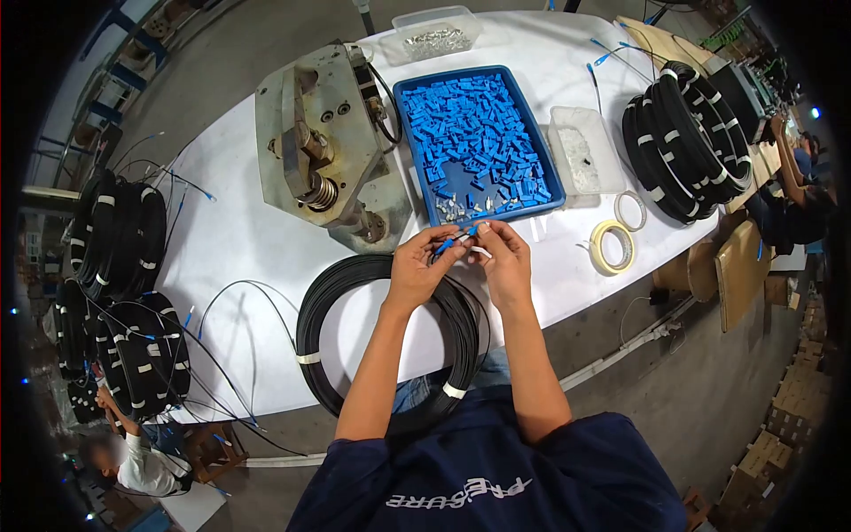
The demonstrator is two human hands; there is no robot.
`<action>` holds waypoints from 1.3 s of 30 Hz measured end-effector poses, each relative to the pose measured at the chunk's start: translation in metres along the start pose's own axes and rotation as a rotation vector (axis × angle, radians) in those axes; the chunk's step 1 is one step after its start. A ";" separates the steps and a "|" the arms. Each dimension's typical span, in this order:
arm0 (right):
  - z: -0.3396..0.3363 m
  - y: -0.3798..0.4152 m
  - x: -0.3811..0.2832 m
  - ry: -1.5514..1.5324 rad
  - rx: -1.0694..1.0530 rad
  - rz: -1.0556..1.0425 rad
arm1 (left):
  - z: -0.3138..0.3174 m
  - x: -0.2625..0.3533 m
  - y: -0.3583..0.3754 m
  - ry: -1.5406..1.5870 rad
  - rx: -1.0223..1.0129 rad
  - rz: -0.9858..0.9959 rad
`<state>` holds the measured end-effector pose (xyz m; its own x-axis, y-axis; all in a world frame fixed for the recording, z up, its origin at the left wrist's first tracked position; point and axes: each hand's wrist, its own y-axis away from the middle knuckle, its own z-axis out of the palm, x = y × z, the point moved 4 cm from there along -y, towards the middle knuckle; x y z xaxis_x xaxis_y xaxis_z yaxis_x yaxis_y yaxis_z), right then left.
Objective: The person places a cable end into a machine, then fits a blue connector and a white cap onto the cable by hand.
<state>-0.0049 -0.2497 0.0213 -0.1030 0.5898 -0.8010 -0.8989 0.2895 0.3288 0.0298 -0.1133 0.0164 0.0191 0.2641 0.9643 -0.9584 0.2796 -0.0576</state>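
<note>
Both hands meet over the near rim of a blue tray (557,199) full of small blue connector housings (479,124). My left hand (420,266) is closed in a pinch on a blue connector (444,246) at the end of a thin black cable. Pinched in my right hand (505,264) is another small blue piece (472,230), right beside the first; a narrow white piece (480,252) also shows at these fingers. Whether the two blue pieces touch is hidden by the fingertips. Below my hands lies a coil of black cable (310,310) with white tape bands, partly over the table edge.
A metal press fixture (355,177) stands left of the tray. Clear plastic boxes (585,155) and tape rolls (612,247) are to the right. Taped cable coils (683,146) sit at the right and left (142,355). Other people (146,461) work at both sides.
</note>
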 end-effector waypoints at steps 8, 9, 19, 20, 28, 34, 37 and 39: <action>0.001 -0.004 -0.026 0.110 -0.062 -0.106 | -0.011 -0.010 0.007 0.070 0.010 -0.048; 0.001 -0.004 -0.027 0.109 -0.064 -0.108 | -0.012 -0.011 0.007 0.033 0.022 -0.074; 0.001 -0.007 -0.017 0.288 -0.116 -0.077 | -0.010 -0.009 0.006 -0.060 0.084 -0.069; 0.001 -0.007 -0.016 0.279 -0.121 -0.079 | -0.010 -0.008 0.006 -0.059 0.085 -0.070; -0.002 -0.009 -0.007 0.206 -0.115 -0.045 | -0.010 -0.009 0.006 -0.164 0.083 -0.075; -0.007 -0.010 -0.003 0.158 -0.132 -0.030 | -0.012 -0.015 0.005 -0.280 0.077 -0.075; -0.009 -0.013 0.001 0.055 -0.121 0.013 | -0.008 -0.012 0.003 -0.212 0.084 -0.050; -0.010 -0.015 0.004 -0.015 -0.117 0.045 | -0.009 -0.013 0.003 -0.202 0.099 -0.015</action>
<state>0.0037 -0.2589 0.0085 -0.1384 0.6118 -0.7788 -0.9372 0.1734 0.3027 0.0292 -0.1079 0.0016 -0.0147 0.0679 0.9976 -0.9818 0.1879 -0.0272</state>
